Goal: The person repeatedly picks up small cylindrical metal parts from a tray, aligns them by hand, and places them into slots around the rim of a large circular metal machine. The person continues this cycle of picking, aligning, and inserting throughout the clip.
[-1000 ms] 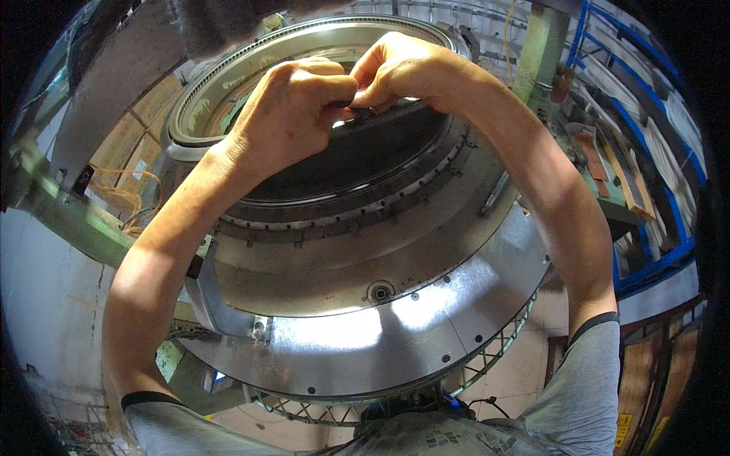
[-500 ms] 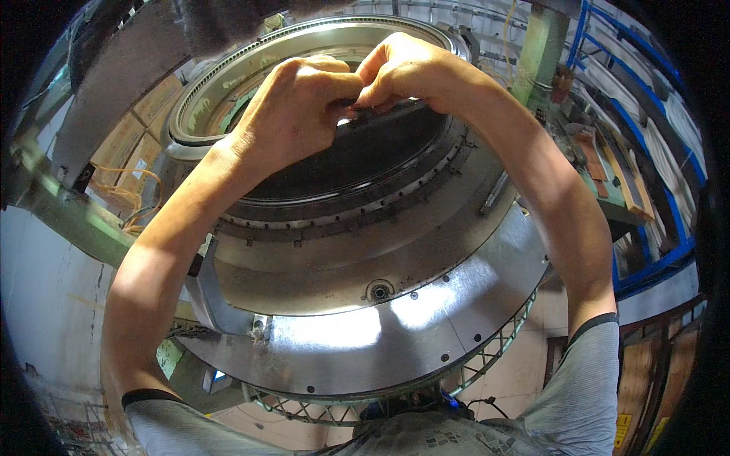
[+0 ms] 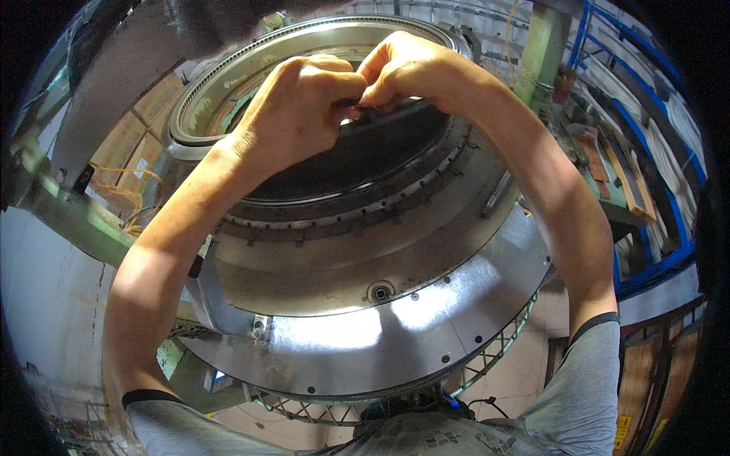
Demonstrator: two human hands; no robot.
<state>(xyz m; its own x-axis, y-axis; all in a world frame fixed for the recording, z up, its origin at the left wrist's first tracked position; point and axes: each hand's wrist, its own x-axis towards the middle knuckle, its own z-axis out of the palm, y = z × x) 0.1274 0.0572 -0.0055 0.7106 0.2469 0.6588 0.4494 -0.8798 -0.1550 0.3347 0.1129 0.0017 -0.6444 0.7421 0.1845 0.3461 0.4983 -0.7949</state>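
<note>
Both my arms reach forward over a large round metal machine point(image 3: 327, 327), and my hands meet above its dark hollow centre. My left hand point(image 3: 304, 102) is closed, its fingers curled inward and its back toward me. Touching or almost touching it, my right hand point(image 3: 403, 72) is bent at the wrist with thumb and fingers pinched together. Whatever sits between the fingertips is too small or too hidden to make out. Behind my hands rises the machine's upper ring point(image 3: 182, 114), its rim lined with small, even teeth or slots.
A polished curved ledge point(image 3: 411, 357) with bolt holes runs along the near side. A green beam point(image 3: 76, 220) and cardboard boxes point(image 3: 141, 163) are at left. On the right stand a blue metal rack point(image 3: 661, 270) and a bench with wooden pieces point(image 3: 627, 182).
Almost nothing differs. My hands stay together over the ring and have shifted very slightly to the right.
</note>
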